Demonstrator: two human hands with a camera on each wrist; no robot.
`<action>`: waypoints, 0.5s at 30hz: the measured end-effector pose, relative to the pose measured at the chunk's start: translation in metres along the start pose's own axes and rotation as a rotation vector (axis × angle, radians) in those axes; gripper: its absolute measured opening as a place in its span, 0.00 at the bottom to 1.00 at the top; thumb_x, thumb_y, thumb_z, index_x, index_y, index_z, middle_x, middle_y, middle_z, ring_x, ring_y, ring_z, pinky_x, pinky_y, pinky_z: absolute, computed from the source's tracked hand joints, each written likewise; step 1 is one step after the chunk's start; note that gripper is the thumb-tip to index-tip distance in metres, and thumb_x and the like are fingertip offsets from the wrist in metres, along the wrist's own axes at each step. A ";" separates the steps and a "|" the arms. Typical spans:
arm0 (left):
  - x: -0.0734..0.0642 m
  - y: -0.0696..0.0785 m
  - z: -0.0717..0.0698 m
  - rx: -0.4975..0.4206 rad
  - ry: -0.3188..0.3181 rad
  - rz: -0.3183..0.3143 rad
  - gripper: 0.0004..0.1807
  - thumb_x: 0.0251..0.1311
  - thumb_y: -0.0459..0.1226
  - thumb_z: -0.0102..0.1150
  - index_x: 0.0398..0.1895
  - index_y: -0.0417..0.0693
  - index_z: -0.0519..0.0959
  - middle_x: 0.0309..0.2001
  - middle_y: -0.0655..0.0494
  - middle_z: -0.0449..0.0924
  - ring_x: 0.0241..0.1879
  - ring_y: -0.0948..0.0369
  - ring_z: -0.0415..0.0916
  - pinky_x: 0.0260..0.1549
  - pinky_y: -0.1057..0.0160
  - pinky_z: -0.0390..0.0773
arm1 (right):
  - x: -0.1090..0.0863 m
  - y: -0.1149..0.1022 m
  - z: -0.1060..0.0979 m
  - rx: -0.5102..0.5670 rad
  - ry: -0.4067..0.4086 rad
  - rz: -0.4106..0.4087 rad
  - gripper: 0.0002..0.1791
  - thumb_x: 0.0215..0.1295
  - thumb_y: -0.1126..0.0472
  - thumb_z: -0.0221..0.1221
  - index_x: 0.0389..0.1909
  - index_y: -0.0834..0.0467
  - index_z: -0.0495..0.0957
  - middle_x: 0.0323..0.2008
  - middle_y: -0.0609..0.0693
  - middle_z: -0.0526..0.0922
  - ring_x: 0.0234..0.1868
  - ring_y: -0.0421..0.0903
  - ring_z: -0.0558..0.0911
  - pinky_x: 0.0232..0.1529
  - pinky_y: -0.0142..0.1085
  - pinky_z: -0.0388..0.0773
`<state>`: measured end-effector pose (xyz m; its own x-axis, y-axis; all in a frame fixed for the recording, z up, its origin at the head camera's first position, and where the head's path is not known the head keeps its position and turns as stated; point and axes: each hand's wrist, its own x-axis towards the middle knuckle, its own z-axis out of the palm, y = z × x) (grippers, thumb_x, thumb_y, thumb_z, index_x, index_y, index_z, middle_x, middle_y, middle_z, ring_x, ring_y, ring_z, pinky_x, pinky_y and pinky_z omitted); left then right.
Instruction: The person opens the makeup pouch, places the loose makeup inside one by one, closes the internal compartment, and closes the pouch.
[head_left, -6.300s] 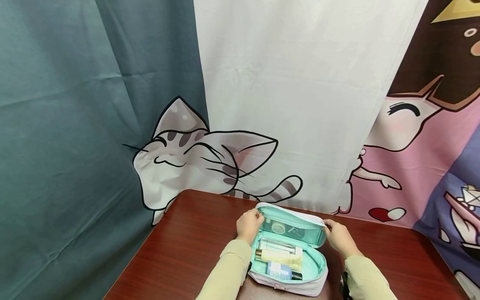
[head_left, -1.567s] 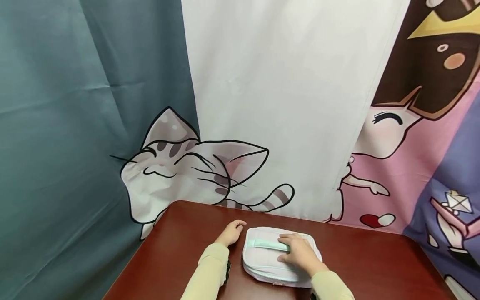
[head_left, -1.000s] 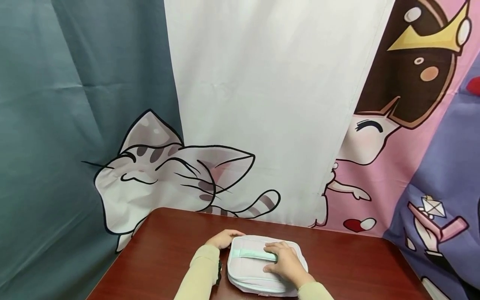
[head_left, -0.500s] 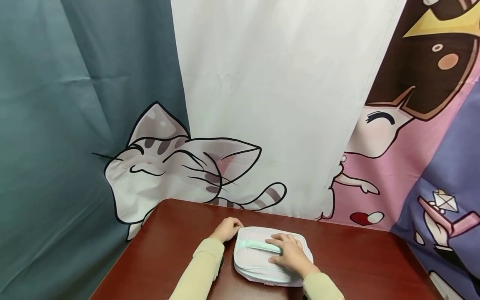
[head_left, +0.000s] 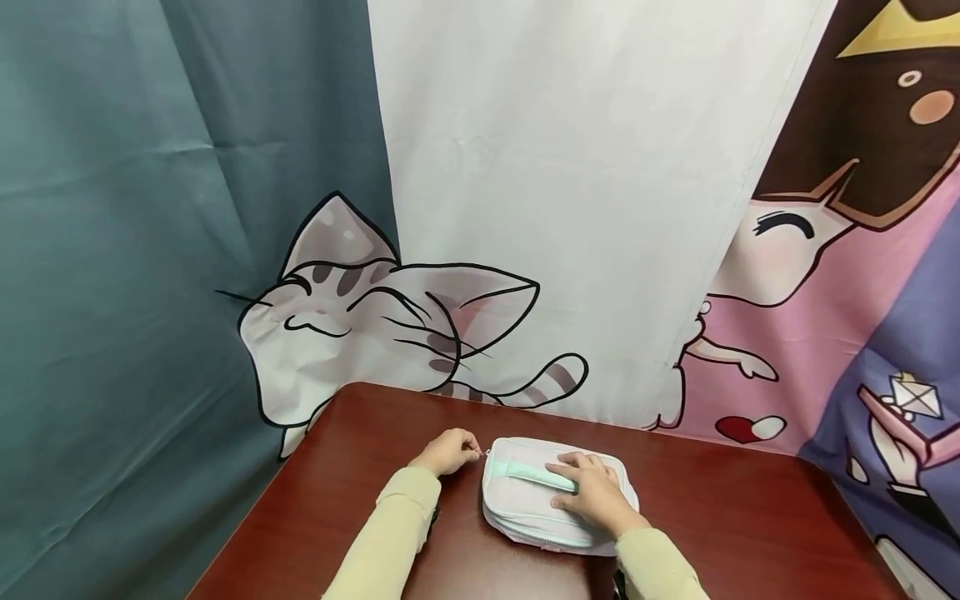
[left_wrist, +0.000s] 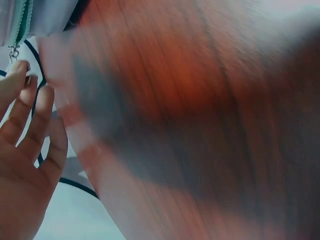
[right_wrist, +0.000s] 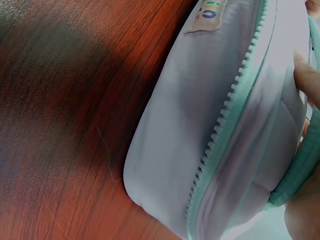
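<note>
A pale lilac-white zip case [head_left: 521, 504] lies with its lid down on the table, a mint carry strap [head_left: 536, 475] across its top. At its far left corner my left hand [head_left: 447, 452] pinches the zipper pull [left_wrist: 13, 54] between thumb and forefinger, the other fingers loosely bent in the left wrist view. My right hand [head_left: 596, 496] rests spread over the lid's right part, its fingers on the lid and strap. Along the near side, the right wrist view shows zipper teeth [right_wrist: 220, 125] and a small label [right_wrist: 207, 15]. The case's contents are hidden.
The red-brown wooden table [head_left: 720, 508] extends on both sides of the case. Behind it hangs a printed curtain [head_left: 600, 192] with a cartoon cat and figure.
The case, earlier held open by both hands with tubes and bottles inside, now has its lid down. My left hand reached its far left corner and drew the zipper pull slightly outward.
</note>
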<state>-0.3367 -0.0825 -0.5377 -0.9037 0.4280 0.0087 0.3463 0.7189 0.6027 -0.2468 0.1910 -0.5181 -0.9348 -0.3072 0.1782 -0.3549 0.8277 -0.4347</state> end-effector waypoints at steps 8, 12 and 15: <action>-0.020 -0.004 -0.006 -0.146 -0.134 0.036 0.02 0.54 0.30 0.63 0.26 0.40 0.81 0.24 0.59 0.76 0.24 0.66 0.67 0.25 0.68 0.69 | 0.001 -0.002 -0.001 0.007 -0.005 0.013 0.30 0.45 0.52 0.70 0.54 0.52 0.78 0.55 0.51 0.72 0.58 0.56 0.65 0.53 0.57 0.55; -0.028 -0.002 -0.007 -0.222 -0.237 0.000 0.01 0.52 0.29 0.64 0.27 0.38 0.82 0.23 0.54 0.79 0.24 0.64 0.71 0.23 0.66 0.72 | 0.001 0.001 0.000 0.003 -0.003 0.018 0.30 0.46 0.52 0.70 0.54 0.51 0.78 0.55 0.51 0.71 0.58 0.55 0.65 0.53 0.57 0.55; -0.035 0.002 -0.005 -0.261 -0.320 -0.044 0.02 0.52 0.29 0.63 0.29 0.38 0.82 0.24 0.52 0.80 0.24 0.63 0.73 0.23 0.63 0.74 | 0.001 0.001 0.000 -0.009 -0.005 0.019 0.30 0.46 0.51 0.70 0.54 0.50 0.78 0.55 0.51 0.71 0.58 0.55 0.64 0.53 0.56 0.55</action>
<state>-0.3055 -0.0985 -0.5326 -0.7781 0.5783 -0.2452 0.1962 0.5947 0.7796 -0.2479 0.1916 -0.5179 -0.9416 -0.2932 0.1657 -0.3365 0.8376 -0.4304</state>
